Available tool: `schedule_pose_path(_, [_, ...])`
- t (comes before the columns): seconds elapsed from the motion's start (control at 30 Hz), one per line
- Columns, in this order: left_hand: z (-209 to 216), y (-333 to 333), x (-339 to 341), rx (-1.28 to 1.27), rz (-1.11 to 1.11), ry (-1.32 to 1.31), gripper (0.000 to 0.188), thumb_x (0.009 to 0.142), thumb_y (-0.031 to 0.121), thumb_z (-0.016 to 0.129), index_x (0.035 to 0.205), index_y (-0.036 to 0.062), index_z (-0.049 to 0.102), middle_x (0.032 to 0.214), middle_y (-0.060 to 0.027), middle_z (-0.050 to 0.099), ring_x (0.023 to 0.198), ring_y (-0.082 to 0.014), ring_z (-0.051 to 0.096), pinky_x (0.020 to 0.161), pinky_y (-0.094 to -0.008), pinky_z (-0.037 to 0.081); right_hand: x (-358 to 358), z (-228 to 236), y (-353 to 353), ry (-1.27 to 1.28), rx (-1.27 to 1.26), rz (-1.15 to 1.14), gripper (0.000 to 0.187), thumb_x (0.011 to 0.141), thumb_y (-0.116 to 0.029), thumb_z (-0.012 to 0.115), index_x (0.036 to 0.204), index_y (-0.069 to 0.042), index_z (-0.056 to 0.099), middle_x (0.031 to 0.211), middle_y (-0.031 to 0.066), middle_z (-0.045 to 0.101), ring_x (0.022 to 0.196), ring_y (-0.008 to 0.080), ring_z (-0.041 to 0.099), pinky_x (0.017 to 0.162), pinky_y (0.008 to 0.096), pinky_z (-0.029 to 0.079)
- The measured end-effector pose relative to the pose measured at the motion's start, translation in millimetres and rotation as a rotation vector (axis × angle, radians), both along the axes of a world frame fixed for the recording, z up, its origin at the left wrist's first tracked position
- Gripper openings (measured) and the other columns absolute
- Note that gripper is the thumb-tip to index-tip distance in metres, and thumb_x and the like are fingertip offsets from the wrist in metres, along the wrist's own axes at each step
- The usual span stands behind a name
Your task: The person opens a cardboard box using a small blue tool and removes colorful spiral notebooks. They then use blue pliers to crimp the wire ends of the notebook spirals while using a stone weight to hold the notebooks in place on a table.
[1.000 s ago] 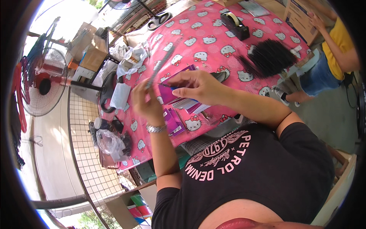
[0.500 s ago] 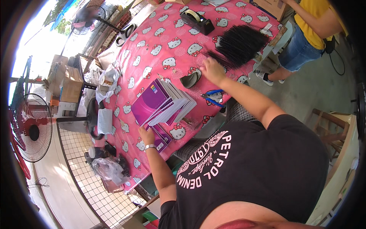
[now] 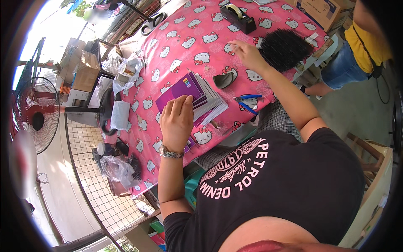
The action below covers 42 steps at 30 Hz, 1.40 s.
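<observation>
A stack of purple-covered notebooks (image 3: 212, 105) lies near the table's front edge, its white page edges facing right. My left hand (image 3: 177, 119) is raised over the stack's lower left part, fingers bent and close together; what they hold, if anything, is hidden. My right hand (image 3: 249, 56) hovers over the pink tablecloth with its fingers stretched out and nothing visible in them. Beside it lies a heap of black binding coils (image 3: 287, 48). Between my hands sits a dark curved bowl-like piece (image 3: 223, 80). Blue-handled pliers (image 3: 248, 103) rest near the edge closest to me.
A black tape dispenser (image 3: 238, 19) stands farther back. Cardboard boxes (image 3: 321, 12) are at the far right, near another person in a yellow top (image 3: 369, 48). Fans (image 3: 37, 119), a white bag (image 3: 128, 71) and a clear plastic bag (image 3: 117, 170) line the left side.
My left hand has risen from the notebooks' lower left corner and now covers part of the top cover. My right hand has moved away from the coils' near end, its fingers straighter.
</observation>
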<state>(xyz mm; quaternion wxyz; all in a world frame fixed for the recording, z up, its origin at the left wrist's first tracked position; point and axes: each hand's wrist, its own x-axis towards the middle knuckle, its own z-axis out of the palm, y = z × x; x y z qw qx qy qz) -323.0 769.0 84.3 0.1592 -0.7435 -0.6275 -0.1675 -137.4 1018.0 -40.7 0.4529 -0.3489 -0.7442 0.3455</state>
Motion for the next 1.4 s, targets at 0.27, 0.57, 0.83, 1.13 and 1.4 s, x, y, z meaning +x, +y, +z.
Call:
schedule_pose_path(0.27, [45,17,-7,0.003,-0.014,-0.253,0.017,0.085,0.001,0.058,0.101,0.0041,0.063,0.094,-0.0123,0.065,0.084,-0.0318,0.062,0.077,-0.0416,0.049,-13,109,-72,0.133,0.274,0.601,0.033,0.084,0.003,0.059,0.114,-0.009,0.067,0.094,0.0065,0.061,0.085,0.0193,0.06,0.075,0.0315,0.049])
schedule_pose_path(0.57, [33,41,-8,0.132,0.057,-0.148,0.011,0.092,0.011,0.056,0.102,0.0066,0.058,0.092,-0.0098,0.063,0.088,-0.0284,0.059,0.084,-0.0401,0.04,-24,118,-66,0.186,0.325,0.55,0.031,0.084,0.003,0.059,0.111,-0.011,0.068,0.09,0.0054,0.059,0.081,0.0178,0.059,0.07,0.0308,0.049])
schedule_pose_path(0.83, [34,44,-8,0.083,0.097,-0.139,0.016,0.091,0.013,0.057,0.105,0.0057,0.057,0.095,-0.0099,0.063,0.09,-0.0285,0.059,0.085,-0.0415,0.039,-12,139,-63,-0.119,-0.213,0.784,0.031,0.091,-0.008,0.057,0.122,-0.011,0.061,0.092,0.0064,0.064,0.078,0.0205,0.063,0.069,0.0323,0.051])
schedule_pose_path(1.13, [32,44,-3,0.065,0.069,-0.112,0.019,0.091,0.015,0.059,0.107,0.0055,0.055,0.096,-0.0102,0.064,0.091,-0.0295,0.059,0.089,-0.0424,0.039,-25,158,-59,-0.127,-0.209,0.791,0.036,0.1,-0.019,0.048,0.135,-0.009,0.049,0.091,0.0094,0.065,0.082,0.0138,0.065,0.067,0.0296,0.054])
schedule_pose_path(1.4, [31,40,-9,-0.007,0.063,-0.223,0.018,0.093,0.02,0.058,0.106,0.0075,0.058,0.097,-0.0083,0.065,0.095,-0.0295,0.059,0.093,-0.0463,0.038,-75,-82,-75,-0.955,-0.152,0.112,0.064,0.092,-0.046,0.05,0.146,-0.017,0.034,0.154,0.0298,0.017,0.141,0.056,0.006,0.112,0.0631,0.016])
